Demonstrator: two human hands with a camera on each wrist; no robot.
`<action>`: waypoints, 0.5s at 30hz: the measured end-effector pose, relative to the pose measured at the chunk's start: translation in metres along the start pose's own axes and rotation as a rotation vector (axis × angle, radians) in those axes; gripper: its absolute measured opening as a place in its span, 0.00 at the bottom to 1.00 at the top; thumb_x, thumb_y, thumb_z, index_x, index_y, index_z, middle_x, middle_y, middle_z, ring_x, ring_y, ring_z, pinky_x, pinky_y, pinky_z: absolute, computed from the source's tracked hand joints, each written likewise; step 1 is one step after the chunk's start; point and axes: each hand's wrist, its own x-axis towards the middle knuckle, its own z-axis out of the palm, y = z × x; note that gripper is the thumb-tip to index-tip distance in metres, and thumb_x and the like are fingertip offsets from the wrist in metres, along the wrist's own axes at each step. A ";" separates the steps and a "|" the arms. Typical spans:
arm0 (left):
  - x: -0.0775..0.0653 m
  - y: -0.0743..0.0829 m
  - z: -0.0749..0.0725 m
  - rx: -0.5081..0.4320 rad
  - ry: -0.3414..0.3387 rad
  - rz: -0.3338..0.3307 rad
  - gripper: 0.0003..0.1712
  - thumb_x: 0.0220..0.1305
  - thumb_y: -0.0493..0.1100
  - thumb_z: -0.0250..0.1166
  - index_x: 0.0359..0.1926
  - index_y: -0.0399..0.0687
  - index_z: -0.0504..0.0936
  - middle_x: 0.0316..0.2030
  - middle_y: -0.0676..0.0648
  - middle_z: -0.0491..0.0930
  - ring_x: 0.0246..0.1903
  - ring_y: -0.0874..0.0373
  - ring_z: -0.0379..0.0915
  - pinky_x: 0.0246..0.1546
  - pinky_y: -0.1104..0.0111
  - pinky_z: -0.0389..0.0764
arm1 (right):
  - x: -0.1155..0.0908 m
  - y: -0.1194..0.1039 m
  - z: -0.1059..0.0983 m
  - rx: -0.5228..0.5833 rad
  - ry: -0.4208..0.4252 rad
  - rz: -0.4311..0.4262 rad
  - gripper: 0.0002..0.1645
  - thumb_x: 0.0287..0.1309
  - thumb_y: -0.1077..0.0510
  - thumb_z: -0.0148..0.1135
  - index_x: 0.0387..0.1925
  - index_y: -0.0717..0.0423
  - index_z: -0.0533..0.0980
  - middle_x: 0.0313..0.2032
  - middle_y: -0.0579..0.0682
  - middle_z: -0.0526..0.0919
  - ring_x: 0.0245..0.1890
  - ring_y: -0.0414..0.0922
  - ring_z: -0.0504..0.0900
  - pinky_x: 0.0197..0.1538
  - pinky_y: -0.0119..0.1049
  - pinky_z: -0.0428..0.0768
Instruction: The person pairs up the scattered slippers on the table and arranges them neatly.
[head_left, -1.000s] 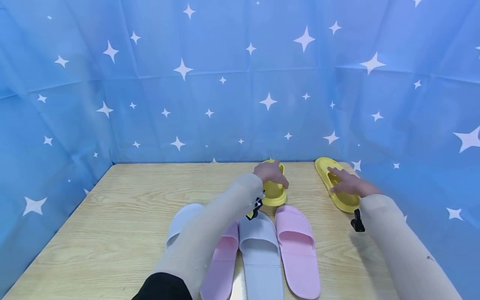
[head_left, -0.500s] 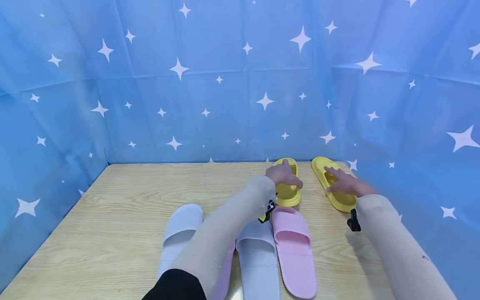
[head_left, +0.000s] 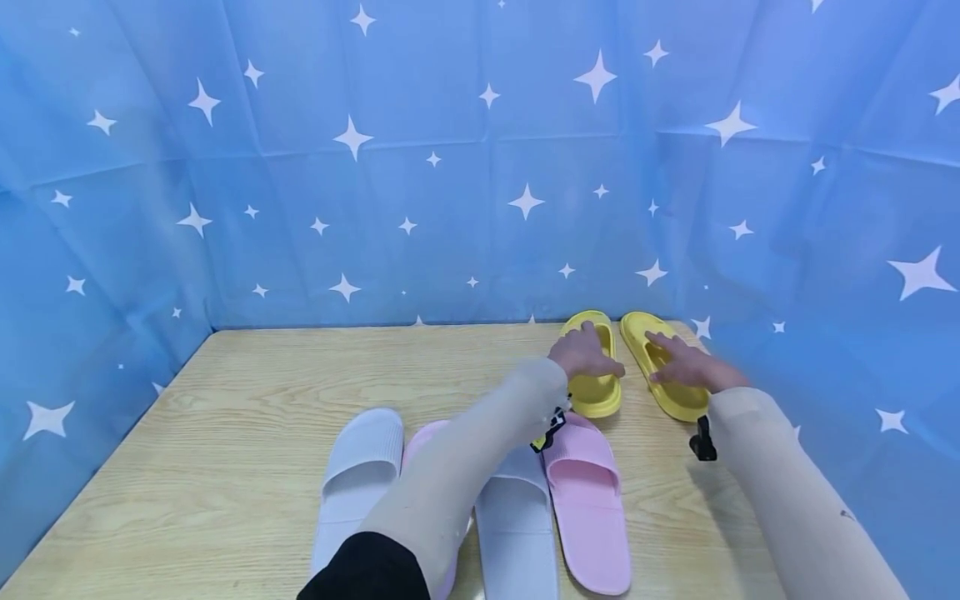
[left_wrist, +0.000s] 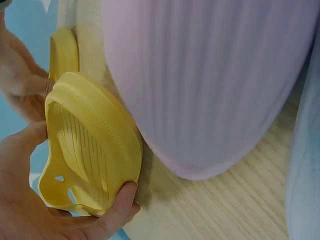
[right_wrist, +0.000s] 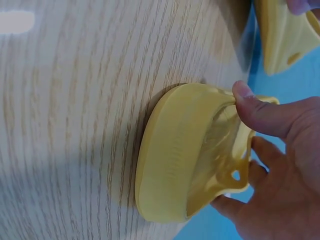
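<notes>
A yellow slipper (head_left: 598, 402) lies near the back edge of the table, and my left hand (head_left: 583, 352) grips it across its width. In the left wrist view the thumb is on one rim of that slipper (left_wrist: 95, 150) and the fingers on the other. Just right of it, a second yellow slipper (head_left: 684, 405) points slightly outward. My right hand (head_left: 692, 367) holds this one by its sides; the right wrist view has the thumb on the near rim and the fingers around the far side. The two slippers are close together but apart.
Nearer the front lie a white-grey slipper (head_left: 362, 467), a largely hidden pink slipper (head_left: 423, 435), another white-grey slipper (head_left: 516, 533) and a pink slipper (head_left: 590, 517) in a row. A blue starred curtain (head_left: 450, 200) encloses the wooden table (head_left: 247, 433).
My left hand has slid the left yellow slipper rightward, narrowing the gap to the other yellow one. The right hand has stayed on its slipper. The head view has shifted slightly.
</notes>
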 end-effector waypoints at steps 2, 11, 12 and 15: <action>-0.001 0.004 0.002 0.018 -0.011 0.003 0.53 0.64 0.68 0.67 0.80 0.50 0.55 0.68 0.46 0.75 0.61 0.55 0.78 0.59 0.67 0.82 | 0.000 0.001 0.000 0.000 0.000 0.000 0.53 0.70 0.55 0.62 0.82 0.61 0.41 0.77 0.79 0.32 0.74 0.81 0.30 0.70 0.82 0.37; -0.004 0.015 0.009 0.031 -0.088 0.062 0.49 0.69 0.60 0.65 0.81 0.48 0.55 0.75 0.45 0.66 0.63 0.56 0.74 0.57 0.68 0.81 | -0.001 0.003 0.002 0.021 0.010 -0.036 0.55 0.67 0.58 0.65 0.81 0.64 0.42 0.77 0.78 0.34 0.75 0.80 0.29 0.69 0.82 0.36; -0.005 0.017 0.010 0.022 -0.100 0.061 0.49 0.68 0.60 0.65 0.81 0.49 0.54 0.76 0.45 0.63 0.61 0.56 0.75 0.54 0.68 0.83 | 0.000 0.003 0.002 0.018 0.012 -0.039 0.55 0.67 0.58 0.65 0.81 0.64 0.42 0.77 0.78 0.35 0.75 0.80 0.29 0.70 0.82 0.37; -0.006 0.020 0.009 0.028 -0.106 0.049 0.51 0.67 0.61 0.66 0.82 0.50 0.54 0.79 0.45 0.58 0.60 0.57 0.73 0.48 0.70 0.84 | 0.001 0.004 0.001 0.004 0.021 -0.045 0.55 0.66 0.58 0.65 0.81 0.65 0.42 0.77 0.79 0.36 0.75 0.80 0.31 0.70 0.82 0.38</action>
